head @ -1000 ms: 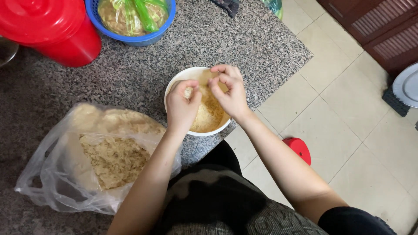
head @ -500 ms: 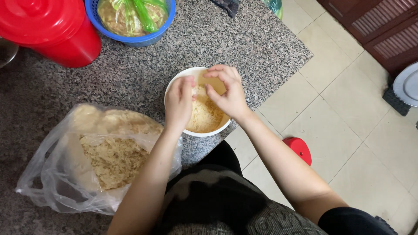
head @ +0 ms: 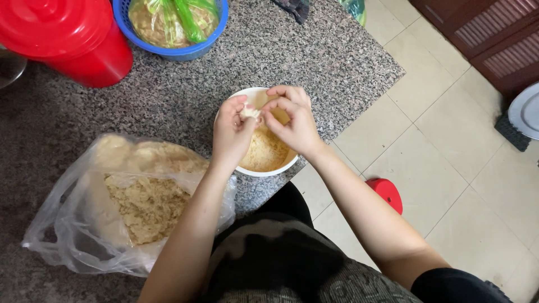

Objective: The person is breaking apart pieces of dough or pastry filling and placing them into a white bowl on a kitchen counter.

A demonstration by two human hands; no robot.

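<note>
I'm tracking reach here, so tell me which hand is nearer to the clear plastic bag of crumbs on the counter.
Left. The left hand is over the white bowl's near-left rim, just right of the plastic bag. The right hand is farther right, over the bowl's other side.

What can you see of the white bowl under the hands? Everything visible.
The white bowl is round, smooth, plastic or ceramic by its look, standing upright on the speckled granite counter close to its front edge. It holds pale yellow crumbly food. The left hand and right hand hover over its far half, pinching a small pale lump; they hide much of the rim. A clear bag of similar crumbs lies to its left.
</note>
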